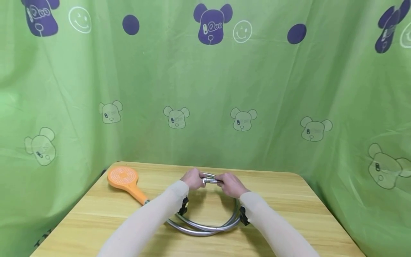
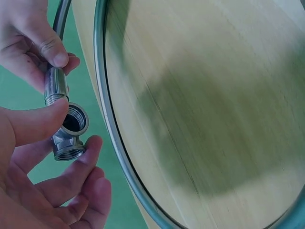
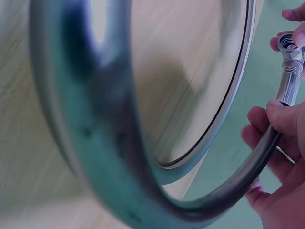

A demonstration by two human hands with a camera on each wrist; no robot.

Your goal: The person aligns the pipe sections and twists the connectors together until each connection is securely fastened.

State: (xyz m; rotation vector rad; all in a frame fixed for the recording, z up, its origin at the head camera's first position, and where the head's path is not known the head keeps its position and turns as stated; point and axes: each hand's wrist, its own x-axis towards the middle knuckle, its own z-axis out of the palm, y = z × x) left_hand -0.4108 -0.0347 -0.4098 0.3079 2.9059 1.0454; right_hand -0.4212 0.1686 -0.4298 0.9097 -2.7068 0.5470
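My left hand (image 1: 193,179) pinches a chrome tee fitting (image 2: 65,139) between thumb and fingers. Two of its threaded openings face the left wrist camera. From the other side my right hand (image 1: 232,185) grips the end of a silver shower hose (image 1: 233,216), fingers curled round it just behind the metal end nut (image 2: 56,85). Nut and tee are in line and joined, with a few threads showing between them in the right wrist view. Both hands hold the joint above the far half of the table. The hose loops down below them in wide coils.
An orange shower head (image 1: 122,176) lies at the table's back left, its handle attached to the hose's other end. The wooden table (image 1: 276,214) ends close to a green patterned curtain (image 1: 205,142) behind it and at both sides.
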